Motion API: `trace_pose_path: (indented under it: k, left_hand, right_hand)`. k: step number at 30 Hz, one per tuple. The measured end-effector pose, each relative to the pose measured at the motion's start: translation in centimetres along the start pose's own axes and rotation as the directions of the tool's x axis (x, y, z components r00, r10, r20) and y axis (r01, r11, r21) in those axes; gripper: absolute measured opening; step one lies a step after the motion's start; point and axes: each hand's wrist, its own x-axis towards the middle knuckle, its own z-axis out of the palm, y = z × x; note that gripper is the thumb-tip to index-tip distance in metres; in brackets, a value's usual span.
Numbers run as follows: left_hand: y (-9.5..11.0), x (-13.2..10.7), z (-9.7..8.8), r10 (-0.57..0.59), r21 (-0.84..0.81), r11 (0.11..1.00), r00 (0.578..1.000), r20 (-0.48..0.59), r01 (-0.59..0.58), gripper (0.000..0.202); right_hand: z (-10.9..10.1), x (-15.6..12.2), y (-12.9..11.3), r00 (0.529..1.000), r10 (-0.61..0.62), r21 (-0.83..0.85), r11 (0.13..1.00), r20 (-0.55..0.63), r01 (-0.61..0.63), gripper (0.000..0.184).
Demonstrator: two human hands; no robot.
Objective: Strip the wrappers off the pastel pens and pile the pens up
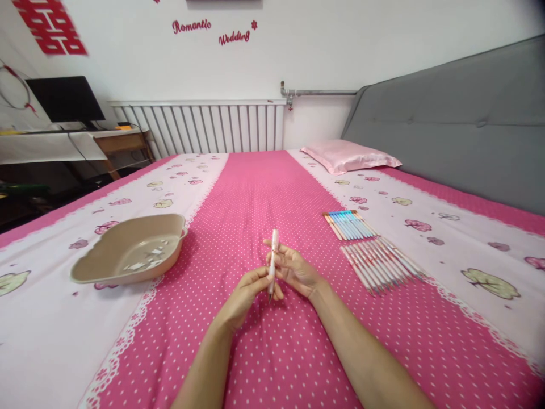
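Observation:
A pale pinkish-white pen [273,258] stands nearly upright between my two hands, its dark tip pointing down. My left hand [249,288] pinches the lower barrel between thumb and fingers. Around the upper part, the fingers of my right hand [297,271] are closed on the same pen. To the right lie two rows of pens on the bed: a back row with blue parts [351,225], and a front row of whitish pens with reddish marks [378,264]. At the left sits a beige plastic basin [102,250] with several small white and grey scraps [147,259] in it.
The bed is covered by a pink dotted sheet [259,187] with pale printed bands. A pink pillow [349,156] lies by the grey headboard [460,119]. Beyond the bed are a white radiator [204,128] and a desk with a monitor [66,99].

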Motion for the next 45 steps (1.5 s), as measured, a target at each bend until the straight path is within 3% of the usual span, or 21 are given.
trace_pose_path:
  k: [12,22,37,45]
  left_hand:
    - [0.0,0.05,0.06,-0.031,-0.005,1.0,1.0,0.001,0.031,0.022]
    - [0.21,-0.05,0.06,0.003,-0.009,1.0,1.0,-0.016,-0.003,0.023]
    - [-0.04,0.2,0.03,-0.013,0.004,1.0,1.0,-0.025,0.013,0.018]
    - [0.1,0.17,0.07,0.004,0.007,1.0,0.998,-0.068,-0.004,0.021]
  right_hand:
    - [0.36,-0.22,-0.14,0.999,0.017,0.007,1.0,-0.034,-0.017,0.041]
    - [-0.17,-0.01,0.03,0.999,0.004,0.006,1.0,0.045,-0.004,0.042]
    - [-0.16,0.09,0.1,0.997,0.036,-0.035,0.999,-0.064,-0.039,0.044]
    - [0.12,0.24,0.19,0.996,-0.034,-0.043,0.999,-0.078,0.031,0.039]
